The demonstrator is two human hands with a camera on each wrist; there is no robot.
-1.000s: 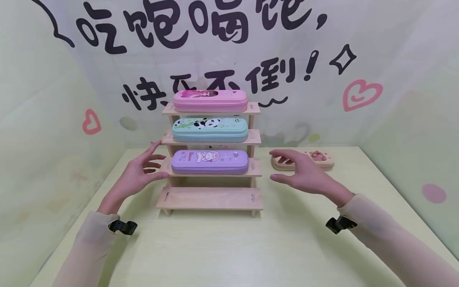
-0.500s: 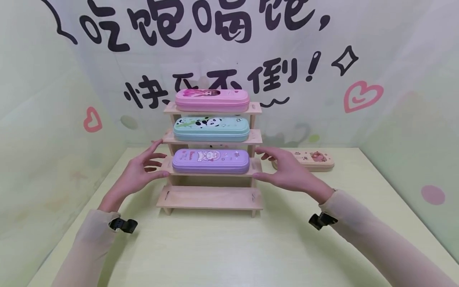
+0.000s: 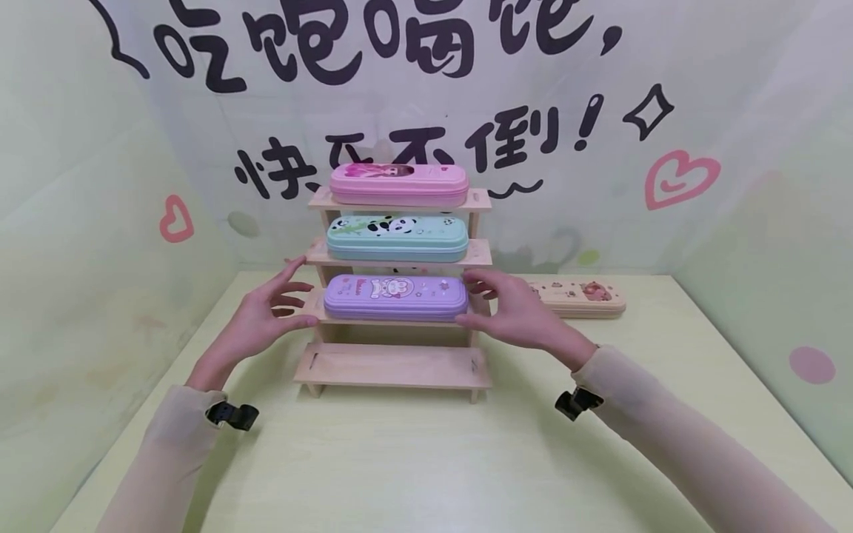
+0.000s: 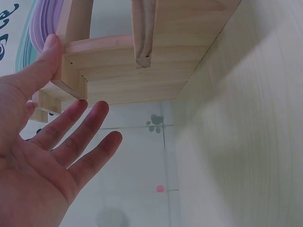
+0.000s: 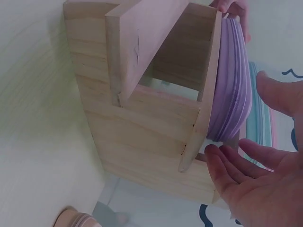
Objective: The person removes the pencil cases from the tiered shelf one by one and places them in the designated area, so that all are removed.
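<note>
A purple pencil case (image 3: 396, 297) with a cartoon print lies on the second-lowest step of a wooden stepped rack (image 3: 393, 366). At that step's left end is my left hand (image 3: 266, 311), its thumb against the wood and its other fingers spread, as the left wrist view confirms. My right hand (image 3: 520, 311) is at the case's right end, fingers loosely bent around the corner and thumb apart in the right wrist view; whether the fingertips touch the case I cannot tell. Above are a mint pencil case (image 3: 397, 238) with pandas and a pink pencil case (image 3: 400, 185), each on its own step.
A beige pencil case (image 3: 593, 297) lies on the pale table (image 3: 400, 459) behind my right hand, partly hidden by it. The lowest step is bare wood. A white printed backdrop (image 3: 566, 222) rises behind, with side panels left and right.
My right hand has moved left, from beside the beige pencil case to the right end of the purple one. The left hand has stayed at the rack's left side. The pencil cases have not moved.
</note>
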